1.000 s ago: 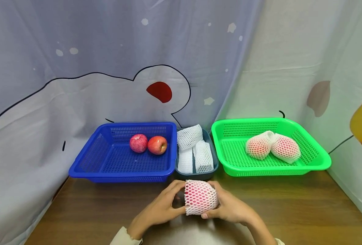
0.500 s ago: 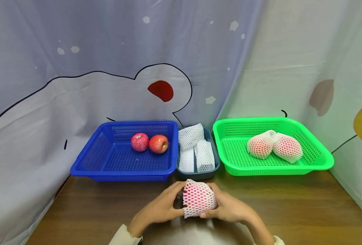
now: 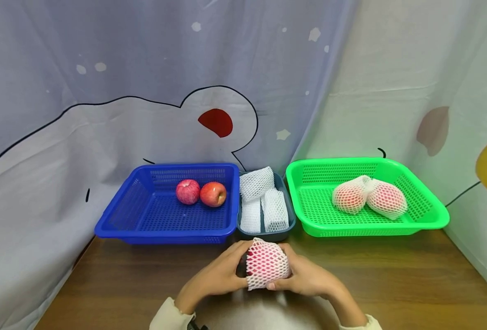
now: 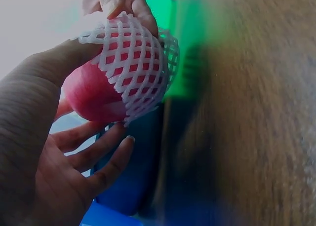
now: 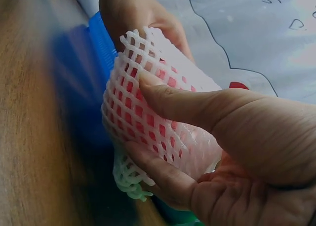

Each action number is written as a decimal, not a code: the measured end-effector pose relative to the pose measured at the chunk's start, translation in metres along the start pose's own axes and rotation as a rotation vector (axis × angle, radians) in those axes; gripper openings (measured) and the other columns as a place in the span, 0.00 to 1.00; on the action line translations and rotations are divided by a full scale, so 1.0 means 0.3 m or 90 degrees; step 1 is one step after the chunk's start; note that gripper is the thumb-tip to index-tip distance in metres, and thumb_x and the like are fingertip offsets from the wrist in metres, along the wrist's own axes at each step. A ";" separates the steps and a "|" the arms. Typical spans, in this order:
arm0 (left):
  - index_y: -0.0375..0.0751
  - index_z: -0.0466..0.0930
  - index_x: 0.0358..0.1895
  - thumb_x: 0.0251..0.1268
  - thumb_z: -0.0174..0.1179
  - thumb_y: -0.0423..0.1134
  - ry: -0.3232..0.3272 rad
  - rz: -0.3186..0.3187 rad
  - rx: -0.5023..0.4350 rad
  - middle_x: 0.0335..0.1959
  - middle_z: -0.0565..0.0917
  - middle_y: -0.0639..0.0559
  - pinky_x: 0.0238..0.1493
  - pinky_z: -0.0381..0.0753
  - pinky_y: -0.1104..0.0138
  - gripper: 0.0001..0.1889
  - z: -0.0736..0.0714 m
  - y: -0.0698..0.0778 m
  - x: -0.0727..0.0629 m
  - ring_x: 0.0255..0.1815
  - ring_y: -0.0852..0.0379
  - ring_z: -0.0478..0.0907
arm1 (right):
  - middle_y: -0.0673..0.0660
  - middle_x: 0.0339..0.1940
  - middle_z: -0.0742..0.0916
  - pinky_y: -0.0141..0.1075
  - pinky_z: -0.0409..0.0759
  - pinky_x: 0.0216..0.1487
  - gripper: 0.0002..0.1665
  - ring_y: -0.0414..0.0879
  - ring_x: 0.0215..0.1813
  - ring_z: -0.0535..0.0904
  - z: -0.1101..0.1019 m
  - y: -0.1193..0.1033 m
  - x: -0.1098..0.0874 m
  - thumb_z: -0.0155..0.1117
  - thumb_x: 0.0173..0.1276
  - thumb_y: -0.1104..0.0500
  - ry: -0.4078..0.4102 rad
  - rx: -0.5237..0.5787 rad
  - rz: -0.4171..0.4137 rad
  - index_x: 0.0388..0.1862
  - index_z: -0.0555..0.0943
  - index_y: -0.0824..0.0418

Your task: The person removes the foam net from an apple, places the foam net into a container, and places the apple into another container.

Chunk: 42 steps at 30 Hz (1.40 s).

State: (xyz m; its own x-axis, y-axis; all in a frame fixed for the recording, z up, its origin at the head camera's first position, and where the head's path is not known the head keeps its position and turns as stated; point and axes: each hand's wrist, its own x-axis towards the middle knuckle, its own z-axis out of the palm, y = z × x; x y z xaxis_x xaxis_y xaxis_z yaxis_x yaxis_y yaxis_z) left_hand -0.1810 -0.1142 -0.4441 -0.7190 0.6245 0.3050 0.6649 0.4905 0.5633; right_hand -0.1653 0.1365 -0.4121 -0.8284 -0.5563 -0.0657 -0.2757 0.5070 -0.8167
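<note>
Left hand (image 3: 220, 272): thumb and fingers clamped at the free rim of a white foam net sleeve (image 3: 269, 265). Right hand (image 3: 309, 276): grips the sleeve's opposite end, thumb on the mesh. The sleeve encloses most of a red apple (image 4: 94, 95); bare skin projects on the left-hand side. The apple is located between both hands, over the wooden table (image 3: 391, 279), just in front of a small blue-grey bin (image 3: 282, 235) containing three further sleeves (image 3: 275, 211). Table surface extends to either side of the hands. Left of the bin, a blue basket (image 3: 165, 234) holds two bare apples (image 3: 188, 191) near its right wall. Right of the bin, a green basket (image 3: 350, 231) holds two sleeved apples (image 3: 387, 199). Perforated floor is exposed left of each pair. A printed curtain (image 3: 123, 55) bounds the rear.
</note>
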 end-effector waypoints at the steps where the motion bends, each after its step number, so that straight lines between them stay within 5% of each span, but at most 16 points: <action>1: 0.36 0.66 0.70 0.49 0.73 0.39 0.000 0.000 0.002 0.64 0.76 0.48 0.69 0.72 0.59 0.41 0.000 0.000 0.000 0.66 0.53 0.73 | 0.63 0.59 0.81 0.39 0.76 0.59 0.52 0.51 0.59 0.78 0.002 0.002 0.001 0.75 0.58 0.46 0.002 -0.002 0.000 0.70 0.58 0.66; 8: 0.35 0.65 0.69 0.47 0.74 0.39 0.008 -0.005 -0.001 0.63 0.76 0.47 0.68 0.73 0.59 0.42 0.010 -0.006 -0.001 0.66 0.52 0.73 | 0.62 0.60 0.81 0.39 0.76 0.60 0.50 0.52 0.60 0.78 0.006 0.012 0.000 0.74 0.60 0.45 0.014 -0.012 -0.011 0.71 0.59 0.64; 17: 0.33 0.63 0.70 0.43 0.74 0.38 -0.024 -0.062 0.004 0.65 0.75 0.44 0.69 0.71 0.55 0.46 0.011 0.006 -0.003 0.66 0.49 0.73 | 0.57 0.53 0.85 0.35 0.79 0.51 0.42 0.45 0.52 0.82 -0.018 0.020 -0.010 0.72 0.60 0.41 0.019 -0.083 -0.033 0.66 0.68 0.60; 26: 0.36 0.62 0.70 0.44 0.74 0.40 -0.016 -0.058 0.008 0.62 0.76 0.46 0.67 0.74 0.58 0.46 0.017 0.006 0.001 0.63 0.52 0.74 | 0.52 0.43 0.86 0.31 0.77 0.43 0.34 0.36 0.42 0.79 -0.032 0.023 0.005 0.73 0.59 0.41 0.027 -0.089 -0.042 0.56 0.74 0.58; 42: 0.41 0.63 0.69 0.43 0.76 0.47 0.006 -0.051 0.023 0.61 0.74 0.52 0.64 0.76 0.62 0.47 -0.007 0.006 -0.004 0.60 0.60 0.74 | 0.48 0.35 0.84 0.30 0.75 0.39 0.22 0.35 0.36 0.76 -0.073 0.031 0.004 0.72 0.62 0.47 0.033 -0.060 -0.022 0.49 0.78 0.54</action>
State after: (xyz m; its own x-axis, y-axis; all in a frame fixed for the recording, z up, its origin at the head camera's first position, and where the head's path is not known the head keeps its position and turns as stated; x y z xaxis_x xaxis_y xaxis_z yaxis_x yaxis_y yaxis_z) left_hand -0.1794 -0.1154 -0.4418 -0.7716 0.5769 0.2680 0.6124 0.5596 0.5584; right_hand -0.1794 0.1550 -0.4072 -0.8407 -0.5414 -0.0067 -0.3476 0.5492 -0.7600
